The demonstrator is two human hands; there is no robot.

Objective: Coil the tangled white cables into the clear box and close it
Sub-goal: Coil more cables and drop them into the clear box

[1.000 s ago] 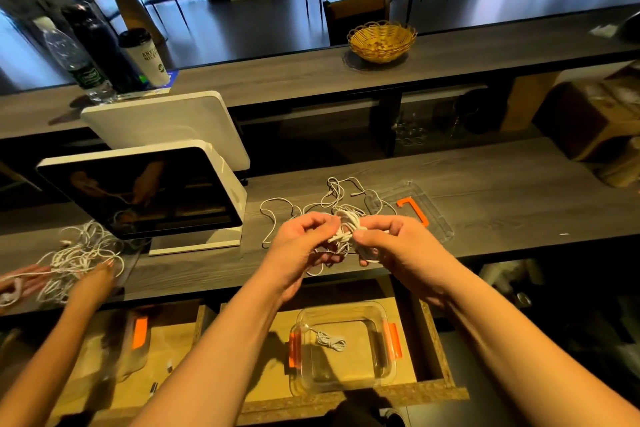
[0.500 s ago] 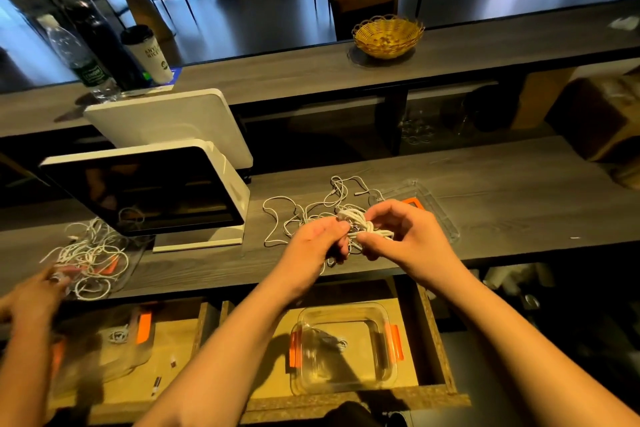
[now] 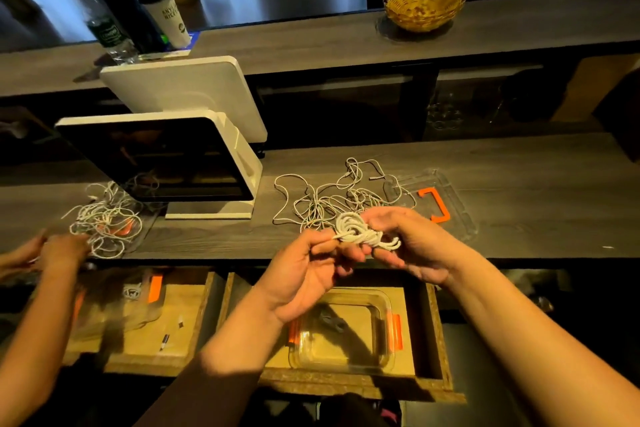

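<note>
A small coil of white cable (image 3: 360,234) is held above the counter's front edge between both hands. My right hand (image 3: 412,246) grips the coil's loops. My left hand (image 3: 304,274) pinches the coil's free end. Behind them a tangle of white cables (image 3: 332,198) lies loose on the dark wooden counter (image 3: 536,184). The clear box (image 3: 346,333) with orange clips sits open in the drawer below my hands. Its clear lid (image 3: 446,198) with an orange latch lies on the counter to the right of the tangle.
A white point-of-sale screen (image 3: 166,156) stands at the left. Another person's hands (image 3: 52,253) work on a second cable tangle (image 3: 107,218) there, above a second open drawer (image 3: 138,315). A wicker basket (image 3: 424,5), bottles and a cup stand on the upper ledge.
The coil between my hands has grown tighter and lifted slightly toward me. The other person's hands have moved onto their tangle at the left.
</note>
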